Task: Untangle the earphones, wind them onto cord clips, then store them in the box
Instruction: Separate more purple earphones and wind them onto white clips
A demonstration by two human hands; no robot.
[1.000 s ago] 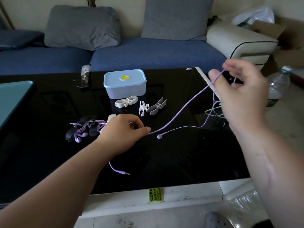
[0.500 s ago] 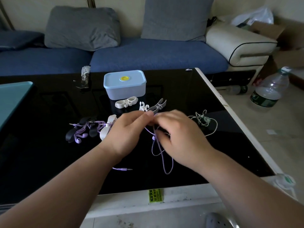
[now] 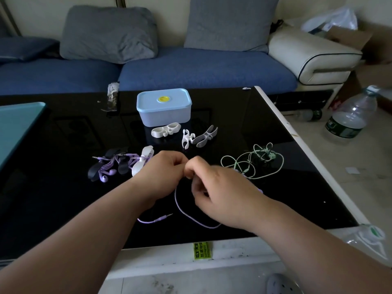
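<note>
L hand [image 3: 163, 172] & R hand [image 3: 224, 196] meet knuckle to knuckle well in front of the box [image 3: 164, 115], on the person's side. Both have fingers curled, pinching the purple earphone cord [image 3: 184, 215] betw. them. The exact pinch point is hidden by knuckles. The cord drops from the hands in one slack loop onto the black glass table [image 3: 63, 134].

The box is light blue w/ a yellow disc on top, lid on. Front-right of the box: green earphones [image 3: 252, 164], a loose tangle just beside R hand. Front-left of the box: pile of purple earphones [image 3: 108, 168] w/ dark clips, plus a white clip [image 3: 142, 162] just beside L hand. Right in front of the box: three spare cord clips [image 3: 165, 130], two white, one grey. Smallest is the cord's jack plug [image 3: 164, 218], lying free on the glass below L wrist, farther from the box than the hands.

Risks, as I judge them:
- The loop is slack & the plug end runs under L forearm, so a quick pull could snag it on the wrist or re-knot it.
- R hand is close to the green tangle, so an outward sweep could drag that cord in & mix the two.
- The box lid is still on, so one hand must let go to open it & the winding may spring loose.
</note>
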